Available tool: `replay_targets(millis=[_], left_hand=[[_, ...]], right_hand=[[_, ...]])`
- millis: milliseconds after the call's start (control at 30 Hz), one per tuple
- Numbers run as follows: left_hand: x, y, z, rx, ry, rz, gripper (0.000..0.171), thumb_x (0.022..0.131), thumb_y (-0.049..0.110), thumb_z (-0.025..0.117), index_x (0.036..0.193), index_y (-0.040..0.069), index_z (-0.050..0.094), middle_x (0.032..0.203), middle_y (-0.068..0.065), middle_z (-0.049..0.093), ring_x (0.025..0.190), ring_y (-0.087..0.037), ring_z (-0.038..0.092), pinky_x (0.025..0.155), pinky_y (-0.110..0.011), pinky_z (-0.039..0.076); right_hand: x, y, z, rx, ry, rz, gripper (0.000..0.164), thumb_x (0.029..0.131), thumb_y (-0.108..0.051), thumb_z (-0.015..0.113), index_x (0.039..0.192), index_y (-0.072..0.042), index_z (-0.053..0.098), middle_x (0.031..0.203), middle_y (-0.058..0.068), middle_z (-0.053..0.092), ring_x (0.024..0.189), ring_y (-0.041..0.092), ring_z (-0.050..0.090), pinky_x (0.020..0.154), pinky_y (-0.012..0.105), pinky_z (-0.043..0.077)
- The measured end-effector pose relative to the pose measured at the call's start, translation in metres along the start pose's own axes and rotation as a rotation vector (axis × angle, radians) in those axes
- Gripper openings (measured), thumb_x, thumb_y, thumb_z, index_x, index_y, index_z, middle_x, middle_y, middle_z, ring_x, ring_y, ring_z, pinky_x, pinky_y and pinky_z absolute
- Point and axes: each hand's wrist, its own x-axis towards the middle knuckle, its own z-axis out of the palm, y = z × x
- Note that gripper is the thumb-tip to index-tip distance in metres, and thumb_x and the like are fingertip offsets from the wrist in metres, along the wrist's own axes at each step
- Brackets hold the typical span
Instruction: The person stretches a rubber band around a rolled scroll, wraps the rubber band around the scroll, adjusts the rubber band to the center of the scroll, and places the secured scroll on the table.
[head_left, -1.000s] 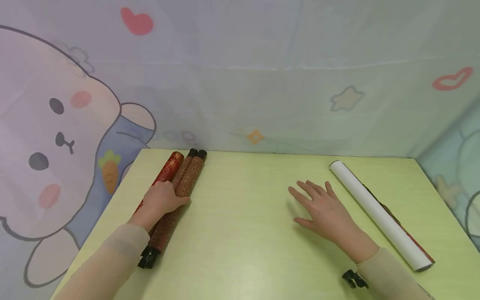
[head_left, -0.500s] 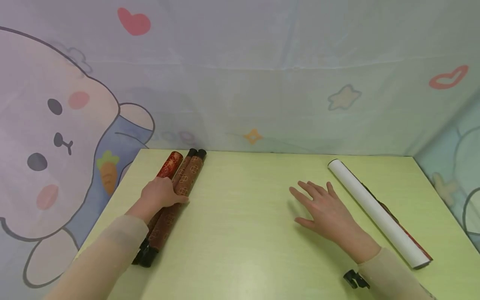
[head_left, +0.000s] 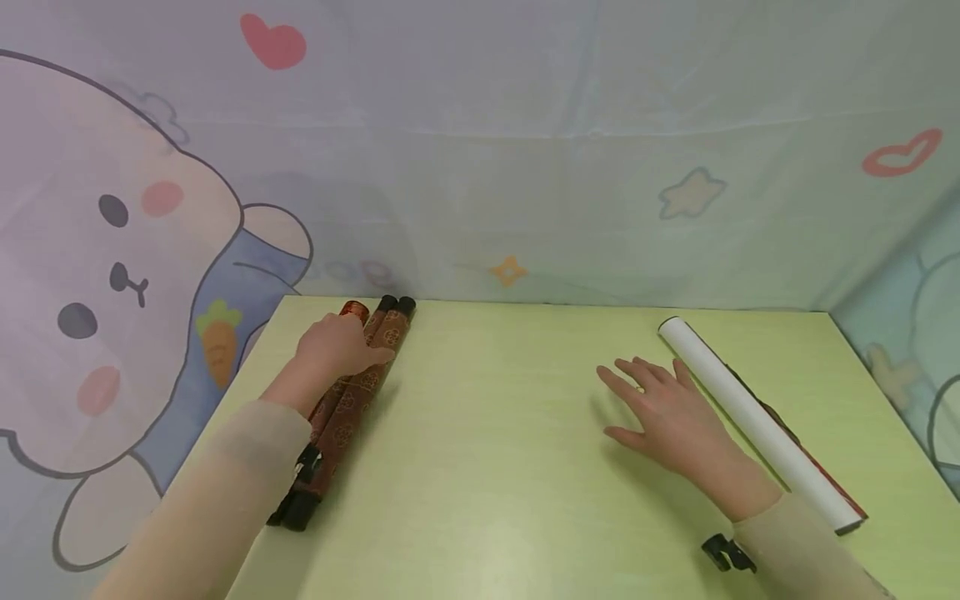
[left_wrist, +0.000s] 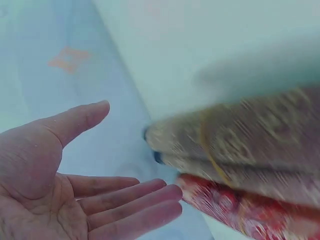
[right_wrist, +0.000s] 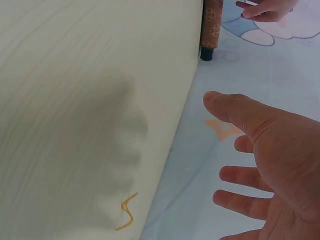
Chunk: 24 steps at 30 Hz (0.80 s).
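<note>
My left hand [head_left: 337, 346] is over the rolled scrolls at the table's left side. In the left wrist view its fingers [left_wrist: 132, 205] are stretched out, with the thumb apart and nothing between them. Two brown flower-patterned scrolls [head_left: 352, 417] with black end knobs lie side by side, a thin yellow band [left_wrist: 207, 145] across them. Beside them lies a red patterned roll [left_wrist: 230, 200], mostly hidden by my hand in the head view. My right hand [head_left: 675, 425] hovers over the table with spread fingers, holding nothing, left of a white rolled scroll [head_left: 750, 417].
A thin wavy yellow strand [right_wrist: 127, 212] lies on the pale table [head_left: 487, 433] near my right hand. Behind the table hangs a cloth backdrop [head_left: 480, 167] with cartoon prints. Black clips [head_left: 727, 552] show at my wrists.
My left hand has moved away from me along the scrolls, towards their far ends. My right hand has shifted slightly right. The scrolls lie nearly as before.
</note>
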Motion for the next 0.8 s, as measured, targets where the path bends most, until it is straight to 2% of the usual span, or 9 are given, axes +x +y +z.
replay_targets(millis=[67, 167, 267, 367, 467, 600, 800], left_hand=[[0.0, 0.011, -0.002, -0.003, 0.007, 0.007, 0.054, 0.098, 0.052, 0.072, 0.102, -0.002, 0.072, 0.105, -0.023, 0.072, 0.085, -0.034, 0.068, 0.065, -0.044, 0.056], [-0.002, 0.027, -0.001, -0.005, 0.016, 0.018, 0.057, 0.099, 0.054, 0.071, 0.111, -0.002, 0.071, 0.102, -0.019, 0.073, 0.085, -0.032, 0.069, 0.065, -0.043, 0.055], [-0.007, 0.042, 0.002, -0.008, 0.048, 0.034, 0.061, 0.099, 0.055, 0.071, 0.119, -0.003, 0.068, 0.104, -0.02, 0.073, 0.089, -0.035, 0.07, 0.068, -0.045, 0.056], [-0.01, 0.055, 0.008, -0.019, 0.095, 0.057, 0.071, 0.099, 0.056, 0.07, 0.14, -0.003, 0.061, 0.127, -0.026, 0.069, 0.109, -0.042, 0.07, 0.081, -0.053, 0.06], [-0.013, 0.064, 0.016, -0.036, 0.124, 0.094, 0.079, 0.101, 0.055, 0.067, 0.156, 0.001, 0.05, 0.147, -0.027, 0.06, 0.126, -0.046, 0.064, 0.092, -0.06, 0.058], [-0.016, 0.075, 0.031, -0.086, 0.144, 0.163, 0.075, 0.102, 0.053, 0.067, 0.158, 0.005, 0.05, 0.149, -0.023, 0.06, 0.128, -0.044, 0.064, 0.093, -0.061, 0.058], [-0.023, 0.091, 0.049, -0.155, 0.143, 0.244, 0.07, 0.101, 0.049, 0.07, 0.155, 0.008, 0.054, 0.141, -0.016, 0.068, 0.127, -0.039, 0.065, 0.098, -0.058, 0.056]], right_hand=[[-0.001, 0.003, -0.003, -0.006, -0.008, 0.011, 0.073, 0.086, -0.036, 0.091, 0.147, -0.009, 0.063, 0.14, 0.019, 0.066, 0.126, 0.044, 0.064, 0.109, 0.075, 0.042], [-0.003, 0.009, -0.007, 0.001, -0.011, 0.034, 0.069, 0.087, -0.036, 0.089, 0.145, -0.008, 0.065, 0.137, 0.018, 0.067, 0.125, 0.044, 0.065, 0.109, 0.072, 0.043], [-0.005, 0.016, -0.011, 0.018, 0.011, 0.052, 0.066, 0.087, -0.035, 0.09, 0.142, -0.007, 0.067, 0.133, 0.017, 0.071, 0.119, 0.043, 0.068, 0.103, 0.064, 0.052], [-0.006, 0.023, -0.015, 0.032, 0.013, 0.075, 0.063, 0.087, -0.035, 0.09, 0.139, -0.006, 0.069, 0.128, 0.016, 0.073, 0.112, 0.041, 0.07, 0.085, 0.055, 0.061], [-0.007, 0.03, -0.014, 0.038, -0.022, 0.101, 0.059, 0.089, -0.036, 0.088, 0.137, -0.006, 0.07, 0.126, 0.015, 0.073, 0.109, 0.038, 0.071, 0.07, 0.05, 0.061], [-0.01, 0.038, -0.006, 0.039, -0.042, 0.105, 0.051, 0.09, -0.033, 0.087, 0.132, -0.007, 0.073, 0.121, 0.014, 0.074, 0.107, 0.036, 0.072, 0.063, 0.047, 0.06], [-0.011, 0.052, 0.014, 0.003, 0.015, 0.024, 0.039, 0.087, -0.022, 0.09, 0.121, -0.008, 0.077, 0.11, 0.01, 0.075, 0.098, 0.032, 0.072, 0.064, 0.045, 0.06]])
